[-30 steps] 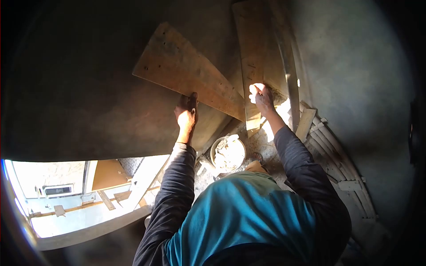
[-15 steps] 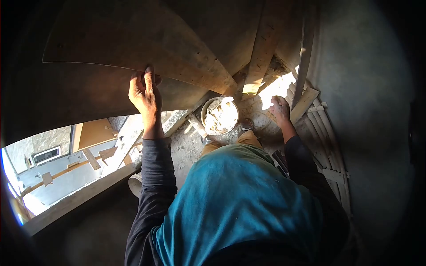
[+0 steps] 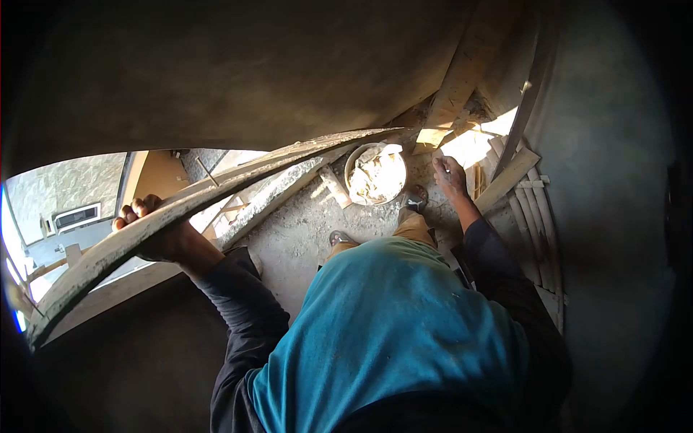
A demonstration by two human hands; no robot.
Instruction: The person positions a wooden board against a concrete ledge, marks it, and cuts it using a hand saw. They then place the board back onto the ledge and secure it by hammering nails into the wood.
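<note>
A long wooden plank (image 3: 238, 180) is turned edge-on, slanting from the lower left up towards the middle, with nails sticking out of it. My left hand (image 3: 155, 227) grips it near its left end, fingers curled over the edge and palm beneath. My right hand (image 3: 451, 179) is closed in the air to the right of the bucket (image 3: 349, 186); whatever its fingers hold, if anything, I cannot make out. Pale, crumpled material (image 3: 374, 175) fills the bucket, which stands on the floor ahead of my feet.
Another board (image 3: 451, 94) leans behind the bucket. A narrow dark board (image 3: 530, 86) stands at the right, beside a row of pale poles (image 3: 538, 224). Rough, dusty floor (image 3: 289, 238) surrounds my feet. At the left, an opening shows a lower area outside.
The plank has tipped from showing its broad face to edge-on. My left hand has moved left and down along with it. My right hand has shifted only slightly.
</note>
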